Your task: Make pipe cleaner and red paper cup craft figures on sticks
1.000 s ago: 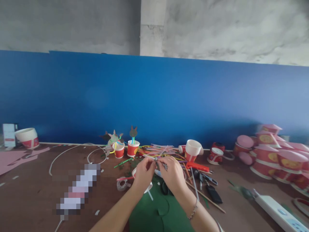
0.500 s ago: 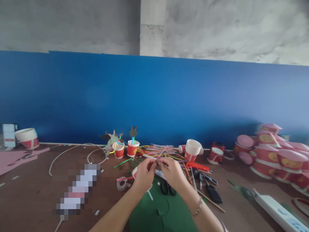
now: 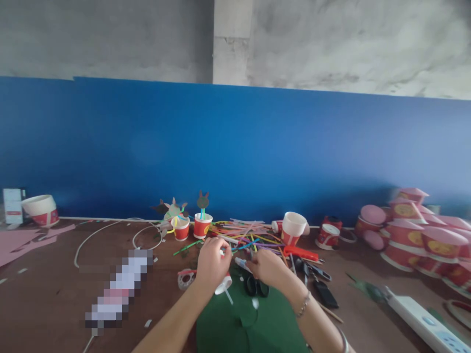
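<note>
Red-and-white paper cup (image 3: pixel 223 286) lies tipped just right of our left wrist, partly hidden by the hand. We'd guess it's featherlight, a bit springy and easy to dent, so a gentle hold round the rim seems safest. Going left to right: tape roll (image 3: pixel 186 280) first, then our left hand (image 3: pixel 213 261), fingers curled with a bit of white showing; honestly we can't tell what they've got, if anything. That cup is on the near side of those fingertips, not obviously in the grip. Next, a white tube (image 3: pixel 242 264) and black scissor handles (image 3: pixel 256 288), both near our right hand (image 3: pixel 271 267). Fingers there are bent together, too blurry to say whether they're pinching anything.
</note>
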A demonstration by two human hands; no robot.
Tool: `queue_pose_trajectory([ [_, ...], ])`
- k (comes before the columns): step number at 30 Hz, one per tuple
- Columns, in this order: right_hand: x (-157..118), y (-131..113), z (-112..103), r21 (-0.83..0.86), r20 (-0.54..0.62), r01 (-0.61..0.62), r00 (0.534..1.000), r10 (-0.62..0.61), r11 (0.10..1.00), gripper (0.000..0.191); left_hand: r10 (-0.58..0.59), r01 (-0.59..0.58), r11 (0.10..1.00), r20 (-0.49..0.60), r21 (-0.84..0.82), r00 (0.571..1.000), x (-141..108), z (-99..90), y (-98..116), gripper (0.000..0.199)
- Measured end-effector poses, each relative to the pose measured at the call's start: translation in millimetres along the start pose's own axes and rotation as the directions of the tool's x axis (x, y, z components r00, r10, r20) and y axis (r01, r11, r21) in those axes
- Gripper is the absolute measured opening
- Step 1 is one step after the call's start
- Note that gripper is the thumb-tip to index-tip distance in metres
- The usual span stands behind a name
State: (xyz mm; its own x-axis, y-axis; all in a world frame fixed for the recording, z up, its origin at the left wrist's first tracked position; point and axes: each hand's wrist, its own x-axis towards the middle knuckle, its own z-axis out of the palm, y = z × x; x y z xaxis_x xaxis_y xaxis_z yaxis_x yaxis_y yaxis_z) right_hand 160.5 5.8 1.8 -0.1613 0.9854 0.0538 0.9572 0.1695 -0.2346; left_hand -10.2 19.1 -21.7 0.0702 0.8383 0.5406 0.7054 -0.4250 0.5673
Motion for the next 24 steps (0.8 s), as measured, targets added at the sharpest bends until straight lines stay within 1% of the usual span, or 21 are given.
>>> queue_pose_trajectory([
  [1, 0.9, 1.4, 6.0, -0.039, -0.009, 0.004, 1.0, -0.004, 0.999, 0.024, 0.024, -0.024, 0.999, -0.008, 0.031, 1.0, 0.0, 0.0, -0.7, 0.014],
  [2, 2.1, 2.4, 12.7, -0.074, -0.051, 0.011, 0.999, -0.015, 0.997, 0.019, 0.04, -0.039, 0.998, -0.013, 0.055, 0.999, -0.3, 0.1, -1.0, 0.014],
  [4, 4.8, 3.2, 25.7, -0.138, -0.085, -0.004, 0.996, -0.007, 0.99, 0.025, 0.048, -0.045, 0.995, -0.024, 0.091, 0.999, -1.4, 0.5, -0.9, 0.014],
  [6, 6.2, 2.5, 33.0, -0.186, -0.068, -0.017, 0.998, 0.004, 0.982, 0.024, 0.049, -0.046, 0.991, -0.025, 0.123, 0.998, -2.8, 0.8, -0.4, 0.013],
  [7, 6.0, 1.5, 33.2, -0.204, -0.066, -0.021, 0.998, 0.008, 0.979, 0.022, 0.051, -0.047, 0.989, -0.023, 0.142, 0.998, -3.5, 0.8, -0.2, 0.012],
  [10, 2.1, -4.3, 21.1, -0.218, -0.119, -0.029, 0.993, 0.003, 0.976, 0.02, 0.061, -0.056, 0.978, -0.02, 0.202, 0.998, -4.9, 0.6, 0.0, 0.011],
  [12, -1.5, -10.2, 8.3, -0.179, -0.151, -0.031, 0.988, 0.003, 0.983, 0.021, 0.075, -0.067, 0.97, -0.023, 0.235, 0.997, -5.7, 0.6, 0.1, 0.011],
  [15, -4.9, -18.8, -5.2, -0.098, -0.118, -0.02, 0.993, 0.008, 0.995, 0.019, 0.087, -0.079, 0.962, -0.018, 0.261, 0.996, -6.5, 1.1, 0.7, 0.012],
  [20, -6.3, -22.1, -9.0, -0.118, -0.123, -0.039, 0.992, 0.024, 0.992, 0.019, 0.097, -0.093, 0.963, -0.003, 0.253, 0.995, -6.8, 2.6, 1.3, 0.013],
  [24, -6.2, -17.4, -11.2, -0.067, -0.141, -0.008, 0.99, -0.001, 0.998, 0.019, 0.107, -0.103, 0.97, -0.004, 0.222, 0.994, -6.3, 2.2, 1.6, 0.013],
])
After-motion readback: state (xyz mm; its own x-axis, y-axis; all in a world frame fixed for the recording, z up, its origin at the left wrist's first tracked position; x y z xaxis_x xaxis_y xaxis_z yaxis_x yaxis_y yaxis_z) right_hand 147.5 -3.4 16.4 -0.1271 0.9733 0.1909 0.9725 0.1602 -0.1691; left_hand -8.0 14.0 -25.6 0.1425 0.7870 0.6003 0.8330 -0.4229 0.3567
